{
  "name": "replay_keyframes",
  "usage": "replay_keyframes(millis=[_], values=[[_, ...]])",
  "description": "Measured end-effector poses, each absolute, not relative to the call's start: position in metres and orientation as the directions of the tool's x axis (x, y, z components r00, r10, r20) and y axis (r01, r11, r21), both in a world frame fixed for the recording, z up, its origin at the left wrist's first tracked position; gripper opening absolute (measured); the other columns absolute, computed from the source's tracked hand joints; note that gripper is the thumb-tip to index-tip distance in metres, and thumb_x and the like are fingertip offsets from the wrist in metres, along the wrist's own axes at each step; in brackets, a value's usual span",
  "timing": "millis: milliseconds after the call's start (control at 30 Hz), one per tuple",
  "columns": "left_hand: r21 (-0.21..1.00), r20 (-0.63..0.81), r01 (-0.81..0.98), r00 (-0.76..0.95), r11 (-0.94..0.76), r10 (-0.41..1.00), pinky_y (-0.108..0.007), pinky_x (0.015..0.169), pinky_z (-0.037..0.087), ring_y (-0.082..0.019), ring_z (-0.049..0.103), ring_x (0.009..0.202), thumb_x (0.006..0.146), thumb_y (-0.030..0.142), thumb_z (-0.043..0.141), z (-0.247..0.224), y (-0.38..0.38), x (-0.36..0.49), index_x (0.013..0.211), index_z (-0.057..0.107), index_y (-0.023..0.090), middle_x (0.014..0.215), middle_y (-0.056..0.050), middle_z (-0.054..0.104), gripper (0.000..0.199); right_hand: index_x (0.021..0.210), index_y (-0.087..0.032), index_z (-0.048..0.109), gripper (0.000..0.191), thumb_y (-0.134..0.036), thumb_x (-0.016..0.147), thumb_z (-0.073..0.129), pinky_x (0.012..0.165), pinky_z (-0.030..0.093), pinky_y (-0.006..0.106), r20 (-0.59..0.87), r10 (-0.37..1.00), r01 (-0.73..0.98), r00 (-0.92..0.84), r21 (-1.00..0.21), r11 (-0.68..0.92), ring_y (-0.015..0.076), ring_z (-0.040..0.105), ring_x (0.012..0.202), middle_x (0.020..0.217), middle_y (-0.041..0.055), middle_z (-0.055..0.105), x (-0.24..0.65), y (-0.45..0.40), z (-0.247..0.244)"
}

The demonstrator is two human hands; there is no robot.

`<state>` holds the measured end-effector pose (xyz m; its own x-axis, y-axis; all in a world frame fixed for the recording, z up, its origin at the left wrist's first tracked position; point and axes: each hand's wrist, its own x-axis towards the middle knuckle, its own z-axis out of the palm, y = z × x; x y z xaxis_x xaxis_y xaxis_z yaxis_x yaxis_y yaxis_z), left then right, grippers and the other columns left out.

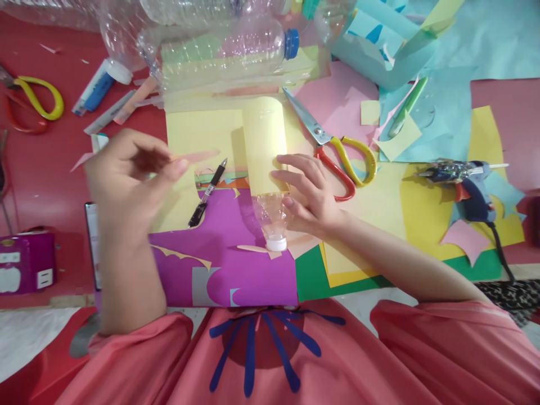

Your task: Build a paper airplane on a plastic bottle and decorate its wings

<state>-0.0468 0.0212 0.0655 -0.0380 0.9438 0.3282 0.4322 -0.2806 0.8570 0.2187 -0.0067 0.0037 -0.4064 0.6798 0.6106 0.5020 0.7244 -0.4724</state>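
Observation:
A small clear plastic bottle (273,216) lies with its white cap toward me, its upper part wrapped in pale yellow paper (265,143). My right hand (310,194) holds it from the right, fingertips on the yellow paper and thumb by the clear neck. My left hand (143,174), smeared by motion, is raised to the left of the bottle. Between its thumb and fingers it pinches a thin peach paper strip (200,155) pointing right. Below that strip lies a black pen (208,193). Another peach paper strip (253,248) lies beside the cap.
Scissors (324,140) with red and yellow handles lie right of the bottle. Farther right is a blue glue gun (470,188) with its cord. Large clear bottles (219,56) lie at the back. A glue stick (101,84) and second scissors (40,98) are left. Purple paper (253,281) covers the front.

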Motion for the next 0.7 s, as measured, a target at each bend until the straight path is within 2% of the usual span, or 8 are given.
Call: replay_keyframes(millis=[67,100,133,267,367,433,567,700], values=[[0.919,0.320,0.238,0.011,-0.313,0.947,-0.023,0.047,0.040,-0.005,0.050,0.049,0.070,0.049,0.083,0.051,0.017,-0.023,0.072,0.059,0.022,0.061,0.008,0.056,0.036,0.125,-0.027,0.051,0.030,-0.037,0.099,0.040,0.098,0.050,0.048,0.634,0.691,0.502,-0.348,-0.496,0.708,0.0245,0.059,0.116,0.125,0.0091,0.060,0.218,-0.007,0.004],[0.952,0.218,0.197,0.110,-0.236,0.970,-0.022,0.047,0.042,-0.005,0.052,0.050,0.074,0.049,0.080,0.044,0.014,-0.012,0.075,0.059,0.023,0.063,0.007,0.057,0.034,0.124,-0.027,0.052,0.029,-0.038,0.099,0.041,0.096,0.051,0.048,0.642,0.701,0.504,-0.310,-0.514,0.694,0.0244,0.059,0.115,0.124,0.0093,0.060,0.217,-0.007,0.004],[0.967,0.185,0.149,0.151,-0.208,0.971,-0.022,0.046,0.042,-0.006,0.054,0.050,0.075,0.052,0.078,0.039,0.010,-0.003,0.075,0.059,0.023,0.063,0.007,0.058,0.035,0.122,-0.027,0.053,0.029,-0.039,0.098,0.042,0.095,0.052,0.049,0.649,0.709,0.502,-0.276,-0.532,0.682,0.0246,0.059,0.114,0.124,0.0094,0.060,0.217,-0.006,0.005],[0.965,0.099,0.210,0.268,-0.159,0.958,-0.023,0.048,0.041,-0.009,0.052,0.054,0.079,0.057,0.072,0.031,-0.002,0.018,0.069,0.061,0.020,0.061,0.003,0.058,0.040,0.115,-0.026,0.055,0.032,-0.049,0.095,0.045,0.090,0.053,0.051,0.674,0.685,0.437,-0.277,-0.546,0.714,0.0271,0.060,0.110,0.122,0.0105,0.059,0.218,-0.005,0.005],[0.948,0.119,0.248,0.304,-0.200,0.945,-0.024,0.048,0.036,-0.009,0.042,0.051,0.081,0.059,0.068,0.033,-0.006,0.024,0.065,0.060,0.020,0.054,0.005,0.046,0.043,0.107,-0.026,0.057,0.029,-0.050,0.095,0.046,0.088,0.053,0.048,0.695,0.659,0.374,-0.287,-0.552,0.745,0.0255,0.061,0.105,0.119,0.0091,0.060,0.219,-0.004,0.006],[0.936,0.155,0.255,0.316,-0.241,0.936,-0.025,0.049,0.035,-0.009,0.041,0.051,0.082,0.059,0.067,0.034,-0.007,0.026,0.063,0.057,0.021,0.053,0.005,0.042,0.044,0.100,-0.025,0.058,0.022,-0.045,0.094,0.050,0.082,0.053,0.043,0.689,0.675,0.323,-0.264,-0.596,0.735,0.0221,0.061,0.095,0.107,0.0068,0.063,0.218,-0.004,0.008],[0.900,0.212,0.288,0.367,-0.328,0.906,-0.025,0.052,0.039,-0.011,0.048,0.055,0.087,0.059,0.062,0.032,-0.008,0.027,0.063,0.055,0.021,0.056,0.004,0.049,0.045,0.087,-0.022,0.058,0.010,-0.030,0.089,0.062,0.066,0.049,0.031,0.572,0.764,0.211,-0.298,-0.741,0.637,0.0138,0.057,0.072,0.077,0.0004,0.059,0.213,-0.006,0.018],[0.828,0.310,0.345,0.376,-0.443,0.873,-0.026,0.061,0.049,-0.012,0.056,0.066,0.090,0.053,0.061,0.025,-0.008,0.024,0.073,0.059,0.022,0.068,0.002,0.057,0.035,0.070,-0.020,0.053,0.024,-0.031,0.086,0.066,0.052,0.039,0.025,0.363,0.875,0.160,-0.321,-0.889,0.428,0.0090,0.047,0.058,0.063,-0.0033,0.049,0.211,-0.005,0.030]])
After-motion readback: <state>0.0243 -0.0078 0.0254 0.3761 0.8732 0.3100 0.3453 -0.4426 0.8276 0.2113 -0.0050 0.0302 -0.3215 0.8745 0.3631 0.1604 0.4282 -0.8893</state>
